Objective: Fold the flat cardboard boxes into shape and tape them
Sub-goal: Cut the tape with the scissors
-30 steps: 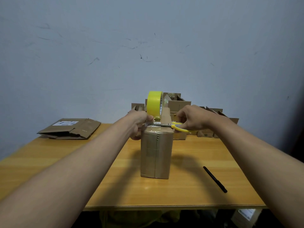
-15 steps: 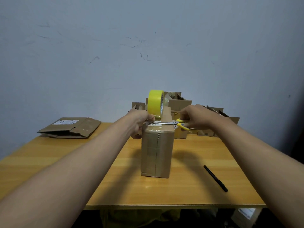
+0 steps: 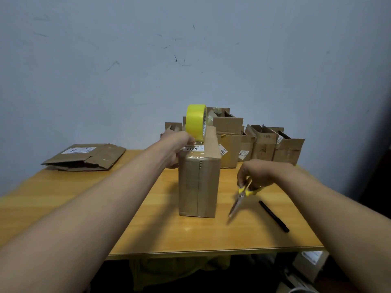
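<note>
1. The scissors (image 3: 243, 194) have been withdrawn from the box top to right of centre, gripped by the right hand (image 3: 259, 174); the tape is judged cut.
2. The tape roll (image 3: 195, 121) is grasped by the left hand (image 3: 176, 144) atop the upright box (image 3: 198, 182), centre frame, on the surface (image 3: 84, 208).
3. Pressing down the tape end appears next.

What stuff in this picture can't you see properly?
- Scissors, head view: blades smeared by motion blur.
- Left hand fingertips: hidden behind the box and tape roll.
- Box label: small print too small to read.
- Things under the table: too dark.
</note>
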